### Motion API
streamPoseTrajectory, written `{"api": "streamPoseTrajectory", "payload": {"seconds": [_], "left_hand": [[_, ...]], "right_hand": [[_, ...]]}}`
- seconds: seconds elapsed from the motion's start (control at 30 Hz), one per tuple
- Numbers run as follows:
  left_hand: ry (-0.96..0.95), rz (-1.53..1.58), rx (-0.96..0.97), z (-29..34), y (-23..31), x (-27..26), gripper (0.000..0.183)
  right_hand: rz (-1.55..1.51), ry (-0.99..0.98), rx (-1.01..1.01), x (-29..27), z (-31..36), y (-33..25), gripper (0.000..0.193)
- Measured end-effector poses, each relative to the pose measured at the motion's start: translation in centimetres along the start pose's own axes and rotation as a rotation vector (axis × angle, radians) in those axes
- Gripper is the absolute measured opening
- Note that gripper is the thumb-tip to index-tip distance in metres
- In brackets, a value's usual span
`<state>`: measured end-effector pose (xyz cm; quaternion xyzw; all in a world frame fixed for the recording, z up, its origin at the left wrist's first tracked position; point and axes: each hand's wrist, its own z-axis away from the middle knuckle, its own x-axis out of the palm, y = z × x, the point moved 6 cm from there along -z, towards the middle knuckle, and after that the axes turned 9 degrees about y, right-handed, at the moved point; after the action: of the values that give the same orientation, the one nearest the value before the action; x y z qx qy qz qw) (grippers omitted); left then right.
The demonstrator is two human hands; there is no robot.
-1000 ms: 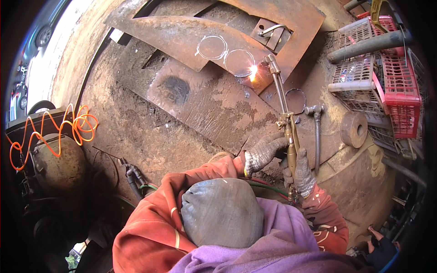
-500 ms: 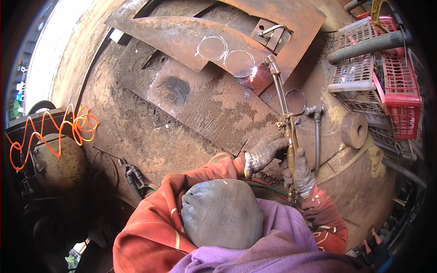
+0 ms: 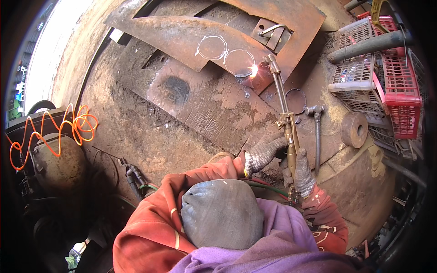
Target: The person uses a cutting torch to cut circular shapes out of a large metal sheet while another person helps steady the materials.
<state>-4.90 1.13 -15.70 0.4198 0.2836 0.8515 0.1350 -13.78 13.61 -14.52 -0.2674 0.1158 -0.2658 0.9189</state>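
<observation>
Cutting torch (image 3: 290, 132), just one in the head view, ran up from the right hand (image 3: 303, 176), its head beside a bright glow (image 3: 254, 70) on a steel plate (image 3: 170, 34), well ahead of the fingers. Two chalk circles (image 3: 212, 37) lay ahead and left of them, one hammer (image 3: 317, 136) just right, one thick metal ring (image 3: 349, 129) farther right. Right fingers were curled closed around the torch's handle, thumb lying along it. Left hand (image 3: 266, 151) reached across from the left, against the torch; its fingertips were hidden, so their closure could not be told.
</observation>
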Motion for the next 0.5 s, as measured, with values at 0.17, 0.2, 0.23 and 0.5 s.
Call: {"api": "streamPoseTrajectory", "payload": {"seconds": [0.17, 0.2, 0.23, 0.5], "left_hand": [[-0.002, 0.037, -0.009, 0.2, 0.2, 0.2, 0.03], [-0.001, 0.036, -0.001, 0.2, 0.3, 0.3, 0.031], [0.0, 0.036, 0.007, 0.3, 0.5, 0.4, 0.031], [0.012, -0.004, 0.032, 0.3, 0.4, 0.1, 0.033]], "right_hand": [[-0.035, -0.033, -0.027, 0.2, 0.1, -0.3, 0.071], [-0.047, -0.03, -0.01, 0.0, 0.1, -0.1, 0.07], [-0.059, -0.026, 0.007, -0.1, 0.1, 0.0, 0.068], [-0.051, -0.012, 0.115, 0.3, 1.1, -0.4, 0.07]]}}
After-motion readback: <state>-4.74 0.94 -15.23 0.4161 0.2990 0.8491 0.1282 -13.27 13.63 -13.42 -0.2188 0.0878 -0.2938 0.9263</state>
